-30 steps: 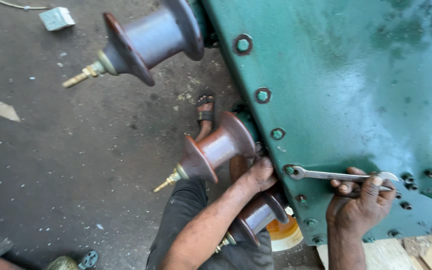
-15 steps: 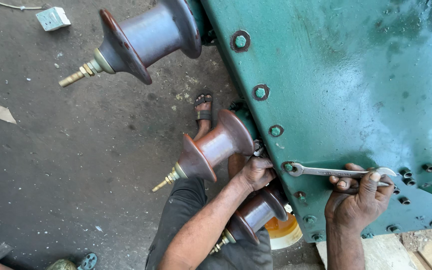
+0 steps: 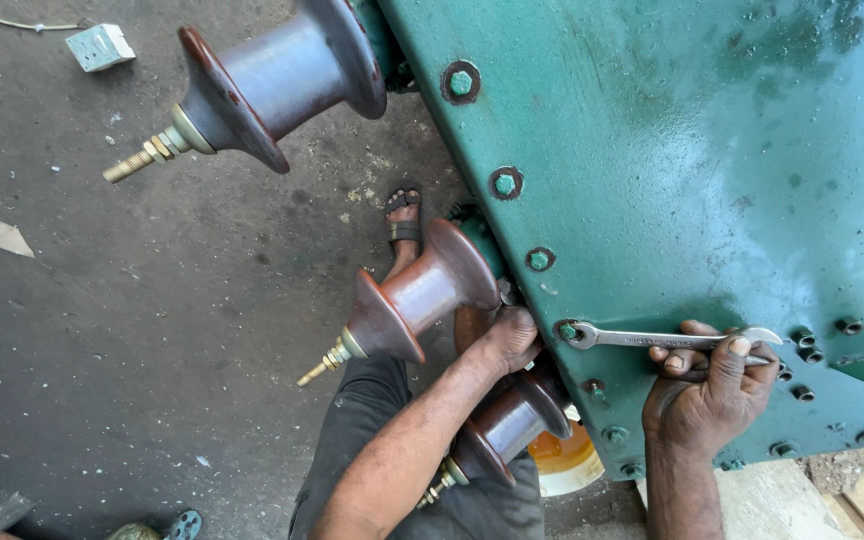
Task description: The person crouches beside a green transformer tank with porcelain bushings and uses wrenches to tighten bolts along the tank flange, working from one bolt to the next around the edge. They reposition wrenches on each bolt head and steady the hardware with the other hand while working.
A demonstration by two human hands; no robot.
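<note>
A green-painted steel cover [image 3: 672, 150] with a row of bolts along its edge fills the right of the head view. My right hand [image 3: 709, 392] grips a silver wrench [image 3: 652, 339] whose ring end sits on a bolt [image 3: 568, 331] at the cover's edge. My left hand [image 3: 505, 338] reaches under the cover's rim, below that bolt, between two brown porcelain bushings. The middle bushing [image 3: 407, 300] lies just left of it, and the lower bushing [image 3: 502, 432] sits under my forearm.
A larger brown bushing [image 3: 262, 85] with a brass threaded stud juts out at the top. My sandalled foot [image 3: 404, 222] rests on the dark concrete floor [image 3: 122, 320]. A yellow and white container [image 3: 564, 462] sits below the cover. A small grey box [image 3: 100, 46] lies top left.
The view has drifted slightly. My right hand has swung the wrench handle a little; my left hand stays under the cover's rim.
</note>
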